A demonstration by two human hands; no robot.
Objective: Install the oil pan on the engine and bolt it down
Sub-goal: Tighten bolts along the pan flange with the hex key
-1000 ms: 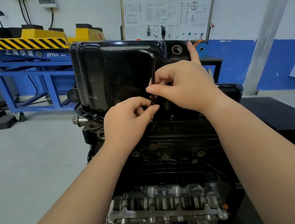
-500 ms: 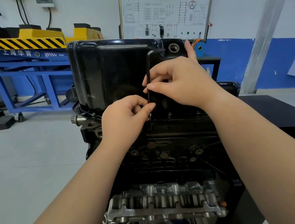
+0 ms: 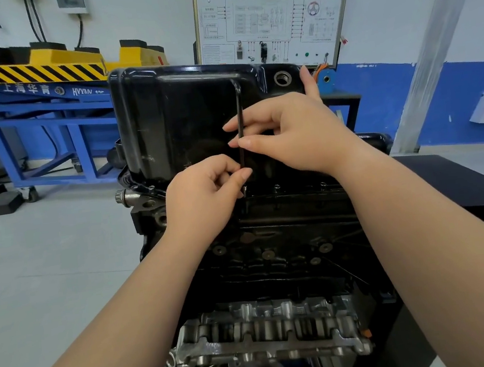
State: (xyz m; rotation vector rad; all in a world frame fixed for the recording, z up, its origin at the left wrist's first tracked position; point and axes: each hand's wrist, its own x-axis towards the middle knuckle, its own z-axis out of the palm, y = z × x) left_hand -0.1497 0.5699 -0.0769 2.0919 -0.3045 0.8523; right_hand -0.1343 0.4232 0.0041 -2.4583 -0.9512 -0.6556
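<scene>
The glossy black oil pan (image 3: 178, 121) sits on top of the dark engine block (image 3: 289, 253), its round drain hole (image 3: 282, 78) at the upper right. A black L-shaped hex key (image 3: 238, 113) stands upright against the pan's near flange. My right hand (image 3: 295, 134) pinches its shaft between thumb and fingers. My left hand (image 3: 206, 197) pinches the lower end of the key near the flange; the tip and the bolt under it are hidden. Other bolt heads (image 3: 276, 186) show along the flange to the right.
The silver cylinder head (image 3: 268, 332) lies at the bottom of the engine. A blue and yellow lift stand (image 3: 41, 95) is at the back left, a wiring diagram board (image 3: 271, 12) behind the pan, a dark bench top (image 3: 460, 181) at the right.
The key's short arm has swung round, from left-pointing to right-pointing to left again, as my right fingers twirl the shaft. My left hand stays at the lower end.
</scene>
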